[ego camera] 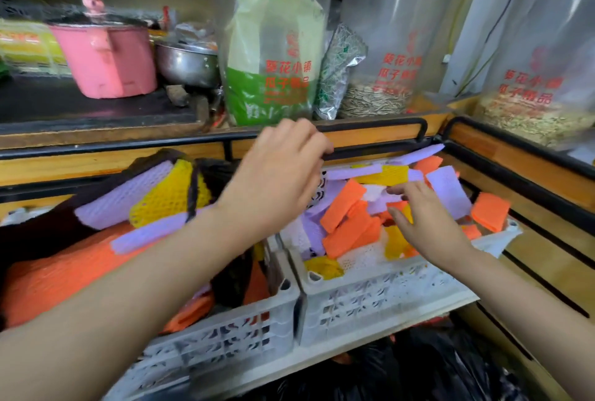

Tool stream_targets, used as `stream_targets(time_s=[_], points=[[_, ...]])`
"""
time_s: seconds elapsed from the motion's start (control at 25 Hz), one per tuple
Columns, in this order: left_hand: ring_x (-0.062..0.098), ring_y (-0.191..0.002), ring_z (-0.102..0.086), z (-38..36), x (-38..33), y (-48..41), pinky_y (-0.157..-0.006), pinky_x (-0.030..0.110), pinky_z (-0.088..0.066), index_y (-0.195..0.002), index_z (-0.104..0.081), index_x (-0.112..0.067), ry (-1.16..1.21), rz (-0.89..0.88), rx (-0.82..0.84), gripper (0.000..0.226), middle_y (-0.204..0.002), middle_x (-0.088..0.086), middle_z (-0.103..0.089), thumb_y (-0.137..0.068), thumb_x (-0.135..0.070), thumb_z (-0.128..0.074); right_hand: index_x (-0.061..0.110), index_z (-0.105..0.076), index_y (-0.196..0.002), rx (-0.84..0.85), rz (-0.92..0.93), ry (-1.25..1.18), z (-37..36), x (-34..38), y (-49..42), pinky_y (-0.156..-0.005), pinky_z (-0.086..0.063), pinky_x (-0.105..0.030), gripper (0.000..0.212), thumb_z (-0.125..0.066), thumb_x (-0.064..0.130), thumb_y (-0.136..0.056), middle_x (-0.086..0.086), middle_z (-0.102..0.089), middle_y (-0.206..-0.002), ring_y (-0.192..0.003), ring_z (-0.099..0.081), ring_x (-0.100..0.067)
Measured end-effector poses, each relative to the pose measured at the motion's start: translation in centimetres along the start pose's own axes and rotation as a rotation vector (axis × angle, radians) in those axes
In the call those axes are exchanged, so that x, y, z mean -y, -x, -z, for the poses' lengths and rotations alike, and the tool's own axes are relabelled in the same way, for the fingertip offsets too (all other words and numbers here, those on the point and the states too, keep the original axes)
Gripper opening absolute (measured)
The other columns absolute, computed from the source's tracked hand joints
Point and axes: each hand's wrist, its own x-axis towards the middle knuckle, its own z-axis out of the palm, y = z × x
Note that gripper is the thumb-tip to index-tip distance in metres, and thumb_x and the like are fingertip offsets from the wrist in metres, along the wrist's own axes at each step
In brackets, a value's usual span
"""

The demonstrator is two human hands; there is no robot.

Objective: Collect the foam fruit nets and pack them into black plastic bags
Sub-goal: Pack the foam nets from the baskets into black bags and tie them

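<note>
Foam fruit nets (346,218) in orange, purple, yellow and white lie piled in the right white crate (370,297). My right hand (428,226) reaches over this pile with its fingers stretched out; the index finger touches a pale net. My left hand (277,175) hovers at the crate's far left corner with curled fingers, next to a long purple net (354,172); whether it holds that net is unclear. The left white crate (225,336) holds more nets (151,197), partly wrapped in a black plastic bag (42,226). Another black bag (418,368) lies below the crates.
A black metal rail (370,125) on a wooden shelf edge runs just behind the crates. Above stand clear seed jars (270,46), a pink pot (106,55) and a steel bowl (186,64). A wooden side wall (531,181) bounds the right.
</note>
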Motion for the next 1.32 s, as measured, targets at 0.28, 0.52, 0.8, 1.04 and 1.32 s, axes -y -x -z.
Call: stream_targets(time_s=[0.28,0.52,0.8,1.04,1.32], points=[[0.029,-0.123,-0.039,-18.9,-2.2,-1.2,-0.098,0.037,-0.031,-0.132,-0.04,-0.01,0.141,0.315,0.629,0.043,-0.131,0.011,-0.043,-0.095,-0.03,-0.047,0.004,-0.034,-0.136,0.224,-0.315,0.038,-3.9,-10.1,-2.2,-0.091,-0.037,-0.038,0.057,-0.06,0.026,-0.091,-0.023,-0.044,-0.131,-0.119,-0.046,-0.037],[0.031,-0.136,-0.029,-27.3,-1.9,-0.9,-0.11,0.042,-0.028,-0.145,-0.019,-0.005,0.312,0.599,0.755,0.069,-0.149,0.015,-0.028,-0.094,-0.038,-0.052,-0.009,-0.011,-0.141,0.302,-0.501,-0.098,-8.9,-12.7,-5.4,-0.097,-0.038,-0.038,0.093,-0.069,0.036,-0.083,-0.027,-0.039,-0.137,-0.126,-0.044,-0.036],[0.034,-0.104,-0.056,-30.3,-1.6,-0.9,-0.078,0.031,-0.04,-0.117,-0.048,-0.001,0.551,0.909,0.538,0.028,-0.114,0.02,-0.059,-0.093,-0.015,-0.055,-0.006,-0.031,-0.132,0.066,-0.457,-0.265,-8.6,-12.7,-6.7,-0.089,-0.035,-0.028,0.073,-0.075,0.005,-0.075,-0.023,-0.051,-0.125,-0.117,-0.05,-0.034],[0.015,-0.087,-0.061,-25.8,-4.0,-1.7,-0.074,0.02,-0.049,-0.114,-0.053,-0.009,0.929,1.064,0.161,0.019,-0.107,0.008,-0.063,-0.097,-0.015,-0.048,0.007,-0.04,-0.124,-0.12,-0.342,-0.664,-4.8,-8.2,-7.2,-0.062,-0.045,-0.007,0.05,-0.068,0.006,-0.083,0.005,-0.056,-0.094,-0.076,-0.055,0.001],[0.02,-0.097,-0.067,-22.0,-6.1,-2.0,-0.076,0.029,-0.058,-0.122,-0.054,-0.003,1.732,1.094,0.096,0.031,-0.114,0.015,-0.065,-0.1,-0.02,-0.041,0.022,-0.055,-0.109,0.094,-0.133,-0.639,-6.8,-4.5,-7.0,-0.064,-0.046,-0.014,0.026,-0.063,0.009,-0.087,0.008,-0.06,-0.099,-0.076,-0.057,-0.003]])
